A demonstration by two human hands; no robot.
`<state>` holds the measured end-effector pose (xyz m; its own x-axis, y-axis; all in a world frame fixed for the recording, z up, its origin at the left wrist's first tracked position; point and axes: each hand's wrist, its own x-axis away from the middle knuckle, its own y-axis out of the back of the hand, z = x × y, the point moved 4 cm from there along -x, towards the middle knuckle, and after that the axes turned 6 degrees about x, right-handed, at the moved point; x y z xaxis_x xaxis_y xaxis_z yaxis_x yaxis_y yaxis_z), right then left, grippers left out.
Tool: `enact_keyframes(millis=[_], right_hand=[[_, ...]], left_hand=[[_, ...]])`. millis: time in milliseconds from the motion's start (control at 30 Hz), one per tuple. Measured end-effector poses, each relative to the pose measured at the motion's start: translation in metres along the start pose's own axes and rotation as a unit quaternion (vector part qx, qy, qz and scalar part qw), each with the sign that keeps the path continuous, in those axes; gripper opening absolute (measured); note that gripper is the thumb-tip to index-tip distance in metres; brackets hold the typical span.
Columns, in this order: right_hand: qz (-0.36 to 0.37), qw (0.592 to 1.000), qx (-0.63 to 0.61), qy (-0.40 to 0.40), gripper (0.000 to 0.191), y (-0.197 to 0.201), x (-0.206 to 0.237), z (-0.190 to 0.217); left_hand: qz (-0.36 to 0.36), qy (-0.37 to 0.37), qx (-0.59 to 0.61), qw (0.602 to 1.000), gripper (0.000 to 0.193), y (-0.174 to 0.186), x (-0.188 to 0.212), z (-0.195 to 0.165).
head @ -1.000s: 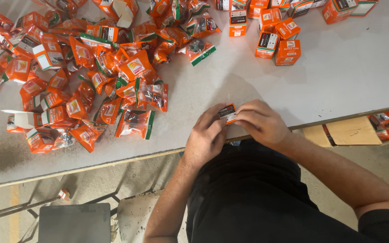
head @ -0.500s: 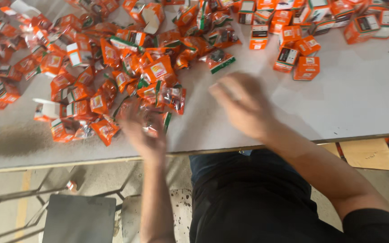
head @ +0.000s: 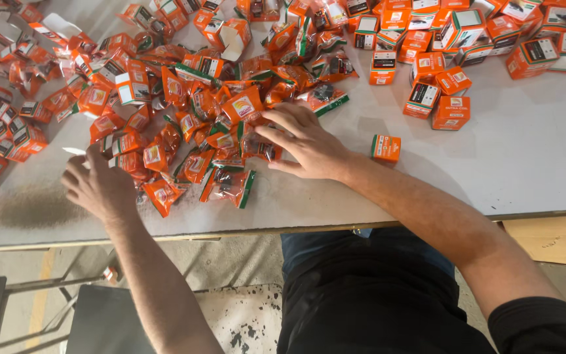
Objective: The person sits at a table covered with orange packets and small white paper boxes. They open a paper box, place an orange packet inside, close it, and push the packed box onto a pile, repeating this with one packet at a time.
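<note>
- Orange plastic pouches [head: 230, 187] with green edges lie heaped before you, mid-tabletop [head: 525, 170].
- Small orange cartons [head: 451, 111] crowd the far right.
- One orange carton [head: 386, 148] stands alone, nearer you.

Bare left hand [head: 96, 187] and bare right hand [head: 309, 144], no gloves, rings or watch visible; forearms uncovered to above the elbow; black short sleeve [head: 545, 324] on the right upper arm; black shirt [head: 388, 308] over the torso; blue denim [head: 322, 241] at the waist.
</note>
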<state>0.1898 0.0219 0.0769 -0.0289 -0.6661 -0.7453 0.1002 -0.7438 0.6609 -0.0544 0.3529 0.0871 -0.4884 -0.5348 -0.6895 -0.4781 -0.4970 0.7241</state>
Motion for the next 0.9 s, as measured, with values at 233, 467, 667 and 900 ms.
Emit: enact_keyframes(millis=[233, 467, 667, 900], right_hand=[[0.226, 0.973, -0.022, -0.04, 0.052, -0.037, 0.006, 0.005], [0.075, 0.992, -0.084, -0.049, 0.015, 0.045, 0.078, -0.049], [0.066, 0.99, 0.015, -0.125, 0.034, 0.062, 0.092, -0.083], [0.122, 0.91, -0.17, -0.358, 0.021, 0.077, 0.108, -0.006]], left_hand=[[0.2, 0.158, 0.175, 0.951, 0.037, -0.025, 0.032, 0.07], [0.044, 0.096, 0.254, 0.961, 0.027, -0.014, 0.041, 0.064], [-0.148, 0.218, 0.361, 0.895, 0.037, 0.042, 0.022, -0.012], [0.094, 0.015, 0.599, 0.795, 0.081, 0.052, 0.131, -0.275]])
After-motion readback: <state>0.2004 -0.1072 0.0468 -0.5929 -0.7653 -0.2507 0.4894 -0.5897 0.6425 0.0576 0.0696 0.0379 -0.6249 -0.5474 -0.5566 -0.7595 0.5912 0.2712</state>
